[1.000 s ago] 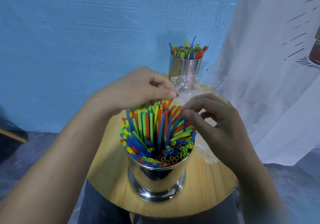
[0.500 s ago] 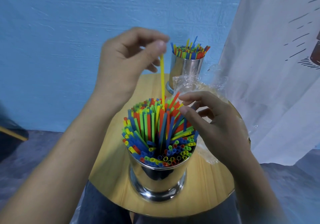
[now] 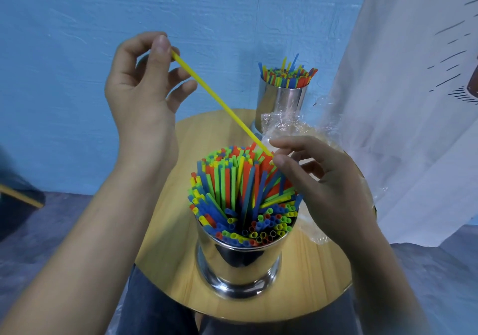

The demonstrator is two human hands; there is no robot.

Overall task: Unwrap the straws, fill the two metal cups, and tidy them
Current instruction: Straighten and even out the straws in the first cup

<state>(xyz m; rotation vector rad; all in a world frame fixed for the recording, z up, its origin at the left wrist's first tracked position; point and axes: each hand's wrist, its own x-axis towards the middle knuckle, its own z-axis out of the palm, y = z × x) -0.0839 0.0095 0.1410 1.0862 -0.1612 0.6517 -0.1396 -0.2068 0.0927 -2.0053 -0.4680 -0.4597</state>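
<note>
Your left hand point(image 3: 139, 96) is raised above the table point(image 3: 165, 231), thumb and forefinger pinched on the top end of one yellow straw point(image 3: 219, 101); the other fingers are loosely spread. The yellow straw slants down to the right, clear of the bundle, and its lower end meets your right hand point(image 3: 326, 179), where thumb and forefinger close on it just above the far rim of the near cup point(image 3: 238, 264). Both hands therefore grip the same straw, one at each end.

The near cup stands upright at the front of the round wooden table, packed with straws point(image 3: 227, 179) in red, blue, green and yellow that fan out unevenly, some leaning across the others. The far cup point(image 3: 280, 101) stands upright at the back edge, also full, with a few tips standing higher than the rest. Crumpled clear wrap point(image 3: 282, 125) lies between the two cups and runs on under your right hand, touching the foot of the far cup. A white cloth point(image 3: 401, 101) hangs to the right, against the blue wall point(image 3: 77, 24).
</note>
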